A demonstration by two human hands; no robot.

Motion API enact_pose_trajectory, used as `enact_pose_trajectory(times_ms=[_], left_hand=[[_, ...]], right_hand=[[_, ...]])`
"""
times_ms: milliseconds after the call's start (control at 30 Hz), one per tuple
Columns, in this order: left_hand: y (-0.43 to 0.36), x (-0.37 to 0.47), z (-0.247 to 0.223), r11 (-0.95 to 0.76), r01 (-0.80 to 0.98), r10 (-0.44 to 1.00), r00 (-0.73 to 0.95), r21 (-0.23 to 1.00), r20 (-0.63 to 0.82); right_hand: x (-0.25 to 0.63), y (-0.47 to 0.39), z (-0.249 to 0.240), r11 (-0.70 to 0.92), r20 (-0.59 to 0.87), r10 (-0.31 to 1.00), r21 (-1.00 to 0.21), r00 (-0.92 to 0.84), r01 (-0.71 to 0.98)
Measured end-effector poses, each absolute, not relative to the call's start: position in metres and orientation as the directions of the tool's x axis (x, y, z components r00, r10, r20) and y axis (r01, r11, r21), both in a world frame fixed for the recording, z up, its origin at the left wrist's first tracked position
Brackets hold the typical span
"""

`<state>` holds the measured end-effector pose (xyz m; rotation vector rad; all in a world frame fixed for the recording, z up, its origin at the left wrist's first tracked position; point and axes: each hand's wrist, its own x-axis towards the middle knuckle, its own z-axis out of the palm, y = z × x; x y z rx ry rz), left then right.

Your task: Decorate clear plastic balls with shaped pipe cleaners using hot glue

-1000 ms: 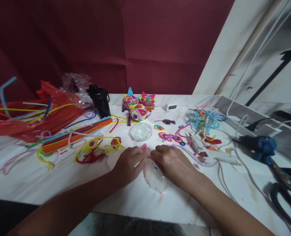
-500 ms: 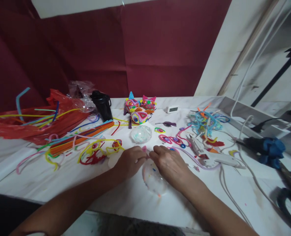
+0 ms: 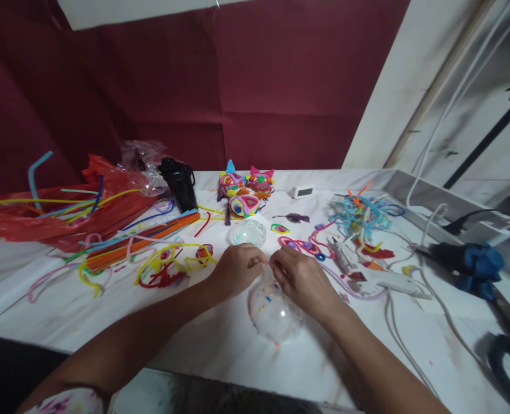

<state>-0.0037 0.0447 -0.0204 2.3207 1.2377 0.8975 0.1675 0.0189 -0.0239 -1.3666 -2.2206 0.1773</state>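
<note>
My left hand (image 3: 241, 269) and my right hand (image 3: 306, 280) come close together over the middle of the table, fingers pinched. Between their fingertips stretches a short, thin pink pipe cleaner (image 3: 264, 260), mostly hidden by the fingers. Just below them lies a clear plastic shell (image 3: 276, 322) with small coloured specks and an orange bit at its near edge. Behind my left hand rests a second clear shell (image 3: 246, 233). Pink and purple coils (image 3: 295, 245) lie beyond my right hand.
Finished colourful figures (image 3: 246, 201) stand at the back, near a black bottle (image 3: 178, 185). Pipe cleaners (image 3: 142, 244) and a red bag (image 3: 108, 201) spread over the left. On the right are glue guns (image 3: 379, 279) with cords, a blue tangle (image 3: 362, 213) and scissors (image 3: 507, 362).
Both hands have shifted slightly, the right one further from the left, with the pink pipe cleaner now pulled out between them. More of the near clear shell shows.
</note>
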Motion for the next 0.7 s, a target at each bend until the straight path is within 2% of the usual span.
enact_pose_trajectory(times_ms=[133, 200, 267, 367, 500, 700], left_hand=[[0.052, 0.005, -0.022, -0.471, 0.517, 0.881, 0.319, 0.715, 0.350], [0.053, 0.008, -0.024, -0.419, 0.456, 0.905, 0.277, 0.785, 0.323], [0.054, 0.011, -0.026, -0.353, 0.378, 0.929, 0.248, 0.856, 0.273], [0.052, 0.013, -0.029, -0.224, 0.250, 0.962, 0.214, 0.942, 0.172], [0.050, 0.013, -0.033, -0.097, 0.113, 0.979, 0.192, 0.989, 0.074], [0.051, 0.004, -0.029, -0.079, 0.093, 0.956, 0.288, 0.993, 0.049]], right_hand=[[0.171, 0.023, -0.025, 0.434, 0.409, 0.890, -0.627, -0.202, 0.647], [0.171, 0.026, -0.026, 0.363, 0.359, 0.926, -0.751, -0.121, 0.552], [0.171, 0.028, -0.029, 0.299, 0.300, 0.951, -0.826, -0.077, 0.478], [0.170, 0.031, -0.033, 0.245, 0.236, 0.969, -0.891, -0.072, 0.381], [0.168, 0.032, -0.034, 0.184, 0.162, 0.981, -0.948, -0.105, 0.261], [0.171, 0.033, -0.033, 0.160, 0.140, 0.983, -0.968, -0.117, 0.191]])
